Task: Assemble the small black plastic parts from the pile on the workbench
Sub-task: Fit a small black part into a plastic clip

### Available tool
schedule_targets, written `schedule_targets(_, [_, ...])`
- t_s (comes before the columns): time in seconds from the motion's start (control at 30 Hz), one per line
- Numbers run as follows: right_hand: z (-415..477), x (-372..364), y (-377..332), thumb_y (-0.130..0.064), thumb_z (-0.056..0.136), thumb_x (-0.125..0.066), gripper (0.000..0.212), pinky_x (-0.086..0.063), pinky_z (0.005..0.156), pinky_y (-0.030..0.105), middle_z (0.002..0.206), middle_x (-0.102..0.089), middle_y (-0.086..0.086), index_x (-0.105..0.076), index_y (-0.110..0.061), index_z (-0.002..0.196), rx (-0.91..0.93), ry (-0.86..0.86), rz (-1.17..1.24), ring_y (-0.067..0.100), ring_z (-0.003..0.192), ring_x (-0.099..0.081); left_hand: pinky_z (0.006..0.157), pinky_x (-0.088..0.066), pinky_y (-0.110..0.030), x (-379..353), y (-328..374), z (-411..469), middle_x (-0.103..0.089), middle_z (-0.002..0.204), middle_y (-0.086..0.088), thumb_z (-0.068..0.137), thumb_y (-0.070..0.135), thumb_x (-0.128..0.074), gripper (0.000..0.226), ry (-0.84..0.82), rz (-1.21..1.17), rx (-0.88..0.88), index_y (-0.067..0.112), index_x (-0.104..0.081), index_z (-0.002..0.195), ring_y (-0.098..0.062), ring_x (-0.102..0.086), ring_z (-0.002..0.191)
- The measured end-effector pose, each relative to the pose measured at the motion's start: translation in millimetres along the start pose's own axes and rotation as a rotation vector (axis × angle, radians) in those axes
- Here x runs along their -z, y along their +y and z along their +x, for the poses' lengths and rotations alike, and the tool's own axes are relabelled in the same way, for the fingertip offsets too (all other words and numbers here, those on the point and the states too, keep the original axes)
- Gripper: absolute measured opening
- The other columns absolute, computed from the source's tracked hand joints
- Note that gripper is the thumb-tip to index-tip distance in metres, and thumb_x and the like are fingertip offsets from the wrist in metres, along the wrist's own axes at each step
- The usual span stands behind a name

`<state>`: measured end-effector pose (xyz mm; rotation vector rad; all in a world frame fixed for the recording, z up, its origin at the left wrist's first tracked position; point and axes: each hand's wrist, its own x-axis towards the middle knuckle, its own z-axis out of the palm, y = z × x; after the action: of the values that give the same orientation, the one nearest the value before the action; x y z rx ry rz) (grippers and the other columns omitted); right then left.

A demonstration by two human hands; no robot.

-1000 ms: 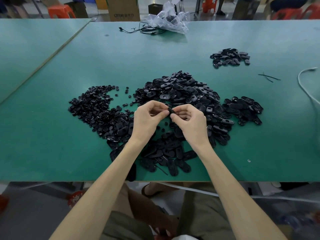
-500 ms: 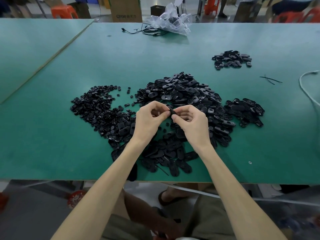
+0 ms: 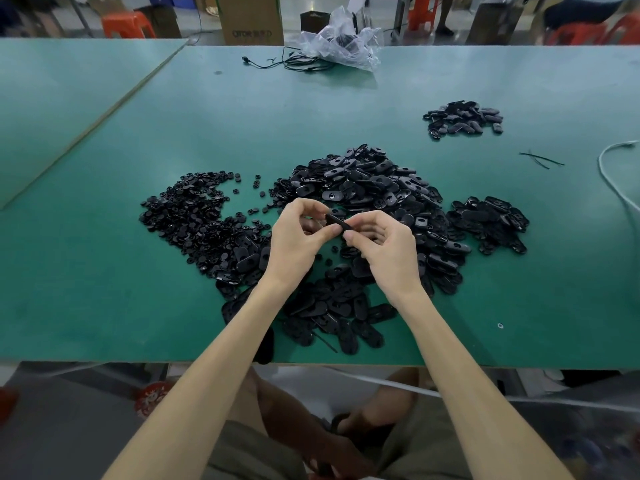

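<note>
A small black plastic part (image 3: 337,221) is held edge-on between both hands above the middle of the green workbench (image 3: 104,271). My left hand (image 3: 298,237) pinches its left end with thumb and fingertips. My right hand (image 3: 384,245) pinches its right end, fingers curled. Behind the hands lies a big pile of oval black shells (image 3: 363,181). A pile of small round black pieces (image 3: 194,216) lies to the left. More flat oval shells (image 3: 332,306) lie under my wrists near the front edge.
A smaller heap of black parts (image 3: 488,220) sits to the right, another (image 3: 464,117) at the back right. A clear plastic bag (image 3: 341,39) and black cables (image 3: 294,62) lie at the far edge. A white cord (image 3: 609,168) runs along the right side.
The hands have drawn slightly apart, and the black part between them now shows as a longer strip. Both stay above the same spot.
</note>
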<state>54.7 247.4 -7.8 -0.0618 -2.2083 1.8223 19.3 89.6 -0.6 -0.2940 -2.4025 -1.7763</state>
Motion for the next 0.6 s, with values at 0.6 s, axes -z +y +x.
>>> schedule_targets(0.6, [-1.6,0.2,2.8,-0.018,0.089,-0.084,0.007,-0.059,0.075,0.024,0.081,-0.079,-0.005,-0.078,-0.015,0.092,-0.02,0.004,-0.025,0.01,0.078,-0.076,0.078,-0.055,-0.029,2.3,1.9,0.7,-0.075,0.087,-0.005,0.088,0.015,-0.081,0.012,-0.139,-0.145,-0.025,0.013,-0.077,0.098,-0.013,-0.066,0.079])
